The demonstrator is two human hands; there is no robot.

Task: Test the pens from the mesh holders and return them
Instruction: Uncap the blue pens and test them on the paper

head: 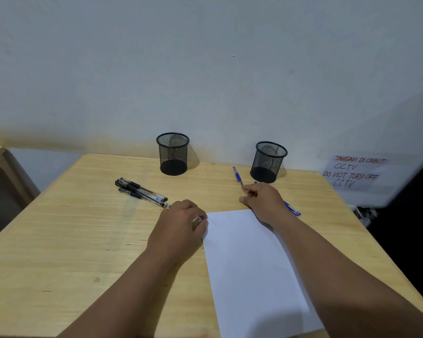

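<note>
Pens lie out on the wooden table, none in either mesh holder as far as I can see through the mesh: a cluster of black pens to the left, just beyond my left hand, and blue pens to the right. One blue pen lies near the right mesh holder, its near end at my right hand; a second blue pen shows from under that hand. My right fingers pinch at the first blue pen, though whether the grasp has closed I cannot tell. My left hand is loosely curled on the top left corner of the white paper, pinning it; it holds nothing I can see. The left mesh holder stands upright at the back by the wall. Judgement: early stage. The sheet looks unmarked, so no test stroke appears done, and all pens remain to be tested and returned. Count of black pens is uncertain, since they overlap; my right palm hides part of the blue ones.
</note>
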